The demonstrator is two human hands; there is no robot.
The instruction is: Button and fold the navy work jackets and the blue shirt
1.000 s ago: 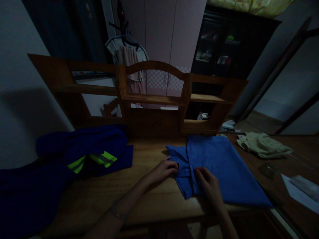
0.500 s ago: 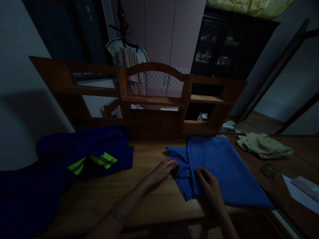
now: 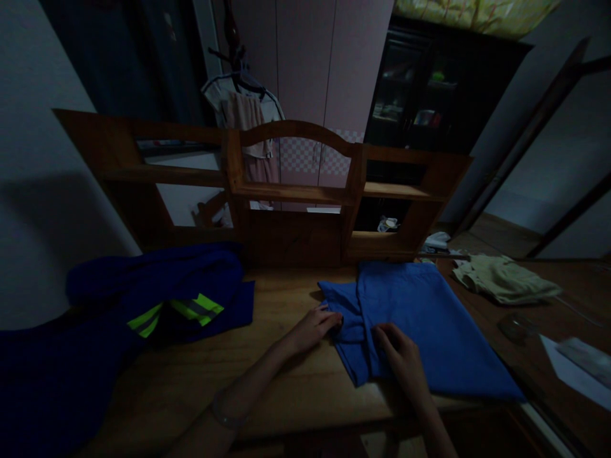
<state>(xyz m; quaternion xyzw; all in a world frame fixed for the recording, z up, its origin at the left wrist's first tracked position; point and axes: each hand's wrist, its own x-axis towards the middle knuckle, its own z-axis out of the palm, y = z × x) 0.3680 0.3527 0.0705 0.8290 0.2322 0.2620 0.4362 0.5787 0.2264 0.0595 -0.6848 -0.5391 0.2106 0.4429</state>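
A blue garment (image 3: 420, 331) lies partly folded on the wooden desk (image 3: 281, 381), with a narrow creased section turned out at its left side. My left hand (image 3: 316, 327), with a bracelet on the wrist, has its fingers curled over the left edge of that section. Over the fold line, my right hand (image 3: 401, 350) pinches the cloth between thumb and fingers. The fingertips of both hands are partly hidden in the dim light. Exactly what kind of garment it is I cannot tell.
A dark blue garment with yellow-green reflective strips (image 3: 198, 308) is heaped at the left. Behind the desk stands a wooden shelf rack (image 3: 293, 191). On the brown surface at right are a pale green cloth (image 3: 503, 280), a glass dish (image 3: 518, 326) and white paper (image 3: 573, 369).
Almost nothing differs. Both hands stay on the blue garment in the same grip, and the view has shifted very slightly.
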